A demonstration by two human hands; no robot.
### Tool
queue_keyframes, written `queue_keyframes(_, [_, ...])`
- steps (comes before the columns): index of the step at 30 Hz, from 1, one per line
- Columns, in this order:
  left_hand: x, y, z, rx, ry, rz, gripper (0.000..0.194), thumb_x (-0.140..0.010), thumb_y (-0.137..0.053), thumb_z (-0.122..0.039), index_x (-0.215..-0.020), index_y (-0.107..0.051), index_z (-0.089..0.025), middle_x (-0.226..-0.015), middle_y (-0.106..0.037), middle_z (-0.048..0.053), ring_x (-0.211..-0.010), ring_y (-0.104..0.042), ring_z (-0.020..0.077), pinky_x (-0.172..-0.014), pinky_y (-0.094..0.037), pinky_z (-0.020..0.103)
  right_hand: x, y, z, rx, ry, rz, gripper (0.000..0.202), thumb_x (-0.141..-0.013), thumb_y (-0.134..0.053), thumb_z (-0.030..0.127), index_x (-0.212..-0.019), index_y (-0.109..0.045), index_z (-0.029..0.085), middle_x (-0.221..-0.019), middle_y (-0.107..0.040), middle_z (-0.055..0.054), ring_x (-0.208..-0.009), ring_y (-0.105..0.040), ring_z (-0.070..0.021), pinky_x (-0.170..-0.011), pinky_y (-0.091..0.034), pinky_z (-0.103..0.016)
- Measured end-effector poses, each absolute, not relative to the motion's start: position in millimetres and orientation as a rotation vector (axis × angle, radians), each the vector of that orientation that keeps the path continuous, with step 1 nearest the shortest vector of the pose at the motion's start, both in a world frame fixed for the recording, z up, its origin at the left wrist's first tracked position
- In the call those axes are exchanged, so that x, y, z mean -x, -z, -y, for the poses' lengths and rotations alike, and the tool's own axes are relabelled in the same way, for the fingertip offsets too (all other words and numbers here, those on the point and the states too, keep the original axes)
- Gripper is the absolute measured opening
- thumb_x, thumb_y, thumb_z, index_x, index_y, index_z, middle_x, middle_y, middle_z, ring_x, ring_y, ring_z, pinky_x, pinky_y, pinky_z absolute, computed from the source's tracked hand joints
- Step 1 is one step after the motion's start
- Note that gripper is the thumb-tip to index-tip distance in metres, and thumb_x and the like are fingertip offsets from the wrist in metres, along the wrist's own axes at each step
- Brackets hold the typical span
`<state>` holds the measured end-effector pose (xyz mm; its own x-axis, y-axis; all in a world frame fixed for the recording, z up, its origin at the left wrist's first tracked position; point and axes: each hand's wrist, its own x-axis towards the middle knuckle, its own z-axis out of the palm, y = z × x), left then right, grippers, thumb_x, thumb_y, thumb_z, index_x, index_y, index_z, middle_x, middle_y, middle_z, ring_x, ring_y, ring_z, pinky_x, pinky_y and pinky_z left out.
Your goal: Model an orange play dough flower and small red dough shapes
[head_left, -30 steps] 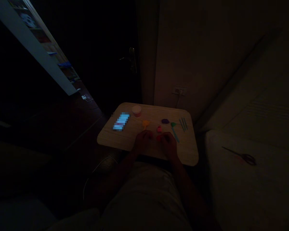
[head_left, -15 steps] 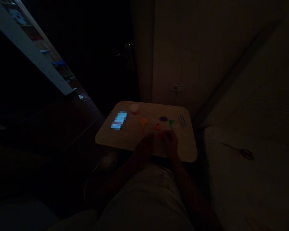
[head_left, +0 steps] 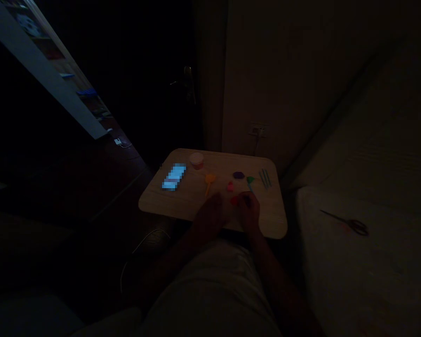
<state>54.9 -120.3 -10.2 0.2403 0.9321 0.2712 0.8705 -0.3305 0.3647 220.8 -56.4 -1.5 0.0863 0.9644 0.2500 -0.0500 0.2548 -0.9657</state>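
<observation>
The scene is very dark. My right hand (head_left: 250, 213) is over the near part of a small wooden table (head_left: 171, 203), its fingers closed on a flat red piece (head_left: 234, 201). Beside it, to the left, my left hand (head_left: 211, 214) rests low at the near edge; its fingers are lost in shadow. Just beyond the hands lies a small pink-red piece (head_left: 230, 186). An orange shape (head_left: 210, 178) on a stick lies past my left hand. Beyond my right hand are a green piece (head_left: 250, 179) on a light stick and a purple disc (head_left: 238, 175).
Several thin sticks (head_left: 265, 179) lie at the table's right. A round tub (head_left: 197, 161) and a glowing, pixelated phone-like rectangle (head_left: 174, 177) are at the left. Scissors (head_left: 356, 226) lie on a pale surface at right. A wall socket (head_left: 258, 129) and door handle (head_left: 187, 83) are behind.
The view has shifted slightly. Both hands stay nearly in place, and the red piece shows a little lower at my right fingertips.
</observation>
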Motion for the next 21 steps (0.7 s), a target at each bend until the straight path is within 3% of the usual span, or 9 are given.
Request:
queue_keyframes(4, [-61, 13, 135, -2.425, -0.659, -1.565, 0.077, -0.096, -0.056, -0.041, -0.161, -0.024, -0.015, -0.165, -0.033, 0.02, -0.153, -0.033, 0.0337, -0.123, -0.034, 0.054, -221, 3, 56, 1.006, -1.001, 1.217, 0.013, -0.082, -0.063, 0.034, -0.079, -0.058, 0.022, -0.073, -0.06, 0.001, -0.07, -0.054, -0.0171, -0.067, -0.045, -0.03])
queue_keyframes(21, [-68, 14, 118, -2.388, -0.673, -1.664, 0.082, -0.093, -0.059, -0.046, -0.158, -0.025, -0.011, -0.165, -0.029, 0.024, -0.155, -0.028, 0.0367, -0.124, -0.031, 0.056, -220, 4, 57, 1.017, -0.973, 1.256, 0.01, -0.082, -0.06, 0.032, -0.079, -0.058, 0.022, -0.074, -0.061, 0.001, -0.071, -0.055, -0.0177, -0.067, -0.045, -0.03])
